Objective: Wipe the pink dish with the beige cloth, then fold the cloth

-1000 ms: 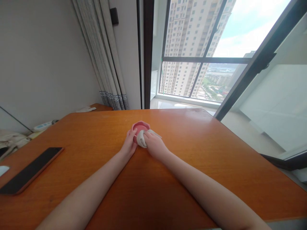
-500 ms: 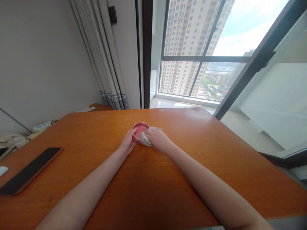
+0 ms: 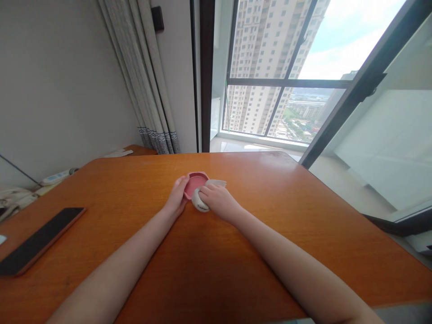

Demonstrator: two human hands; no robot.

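A shallow pink dish (image 3: 195, 181) with a raised, wavy rim is held above the middle of the wooden table (image 3: 202, 270). My left hand (image 3: 176, 195) grips its left edge, fingers closed on the rim. In my right hand (image 3: 218, 199) is a bunched whitish cloth (image 3: 200, 201), pressed against the dish's lower right rim. One end of the cloth sticks out beyond the knuckles. The right fingertips are partly hidden in its folds.
At the left of the table lies a long black pad (image 3: 42, 241) with a brown edge. Farther left are a white power strip (image 3: 56, 177) and some crumpled fabric (image 3: 13, 196). A curtain (image 3: 148, 90) hangs behind the table, beside a large window (image 3: 270, 108).
The cloth has slid down and slightly left along the dish's near rim. The dish has turned a little in my left hand and shows more of its inside.
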